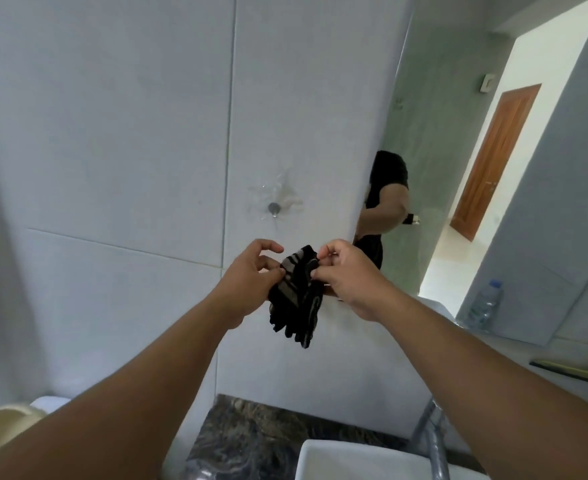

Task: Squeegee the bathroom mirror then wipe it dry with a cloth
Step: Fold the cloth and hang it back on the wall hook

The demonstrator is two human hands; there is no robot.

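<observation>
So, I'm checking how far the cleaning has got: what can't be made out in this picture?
- Mirror: right part cut off by the head view's edge; streaks or wetness unclear.
- Cloth: top edge hidden under the left hand and right hand.
- Squeegee: cut off at the right edge.

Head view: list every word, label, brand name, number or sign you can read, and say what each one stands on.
No text can be read anywhere in this view.
Clear plastic water bottle by the mirror: its label band is too blurred to read.
Black and grey striped cloth, pinched by the left hand and the right hand: a pattern only, no lettering visible.
Small wall plate reflected in the mirror: no marking legible.
</observation>
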